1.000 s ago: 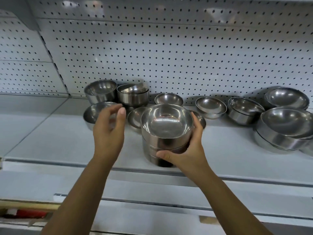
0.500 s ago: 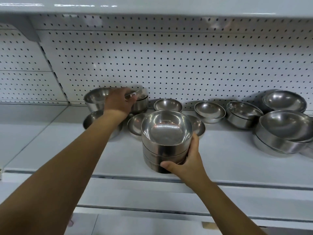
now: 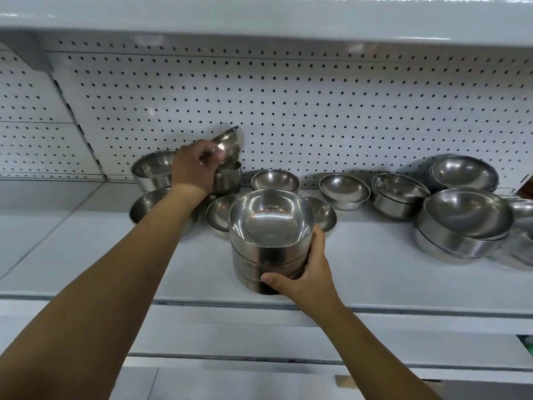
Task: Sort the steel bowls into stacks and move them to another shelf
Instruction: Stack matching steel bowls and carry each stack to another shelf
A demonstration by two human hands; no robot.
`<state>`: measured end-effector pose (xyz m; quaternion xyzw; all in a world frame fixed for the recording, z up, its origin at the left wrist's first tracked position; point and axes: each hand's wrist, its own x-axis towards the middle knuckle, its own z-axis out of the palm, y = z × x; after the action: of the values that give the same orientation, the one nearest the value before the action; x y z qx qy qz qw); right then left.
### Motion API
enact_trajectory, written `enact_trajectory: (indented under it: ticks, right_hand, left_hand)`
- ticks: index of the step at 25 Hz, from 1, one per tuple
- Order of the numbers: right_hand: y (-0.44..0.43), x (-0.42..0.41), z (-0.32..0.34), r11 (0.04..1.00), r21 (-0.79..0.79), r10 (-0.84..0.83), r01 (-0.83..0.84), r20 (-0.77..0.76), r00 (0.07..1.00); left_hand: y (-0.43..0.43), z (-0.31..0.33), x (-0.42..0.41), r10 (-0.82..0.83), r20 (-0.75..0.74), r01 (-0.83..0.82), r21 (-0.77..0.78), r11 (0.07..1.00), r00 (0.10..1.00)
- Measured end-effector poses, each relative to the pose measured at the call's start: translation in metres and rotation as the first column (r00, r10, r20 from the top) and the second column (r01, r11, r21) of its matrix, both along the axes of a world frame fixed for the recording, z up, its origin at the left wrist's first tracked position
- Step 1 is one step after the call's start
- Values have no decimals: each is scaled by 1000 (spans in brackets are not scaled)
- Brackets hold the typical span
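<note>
A stack of steel bowls point(image 3: 269, 246) stands near the front of the white shelf point(image 3: 86, 255), and my right hand point(image 3: 302, 272) grips its lower right side. My left hand point(image 3: 194, 168) reaches to the back and holds a small steel bowl point(image 3: 230, 142), tilted on its side and lifted above another deep bowl point(image 3: 229, 177). More loose bowls lie around: two at the left point(image 3: 153, 168), shallow ones in the middle point(image 3: 275, 180) point(image 3: 344, 190), and wider stacked bowls at the right point(image 3: 464, 223).
A white pegboard wall point(image 3: 288, 105) backs the shelf. The shelf above point(image 3: 259, 18) hangs low over the bowls. A lower shelf edge point(image 3: 259, 356) runs beneath my arms. The shelf's left part is bare.
My left hand reached back to the deep bowls, gripped the small top bowl and lifted it, tilting it. My right hand stays on the stack.
</note>
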<state>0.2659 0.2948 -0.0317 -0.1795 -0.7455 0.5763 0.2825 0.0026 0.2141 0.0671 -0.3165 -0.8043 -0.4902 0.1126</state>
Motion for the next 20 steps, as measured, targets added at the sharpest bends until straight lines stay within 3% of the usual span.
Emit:
enact_trajectory:
  ticks: [4,8,13,17,20]
  right_hand:
    - [-1,1,2,1000,7,28,-28,-17,999]
    - [-2,3,1,999,5,49,-49,-39,998]
    - [-4,4,4,999,-2,52,-52,-22,998]
    - [-3,5,1,998,6,56,-56,-22,998]
    - [-6,6,1,1000,14,24,-24,-28,999]
  left_hand:
    - [-46,-3,43,34,71,-40,95,995,997]
    - [-101,-24,97,106,26,-108,100,989,994]
    - [-149,-42,158,97,-130,-102,-29,994,987]
    - [-160,-63,157,11,-62,-18,-123,992,998]
    - [-157,-76,146,-53,-105,29,-221,975,993]
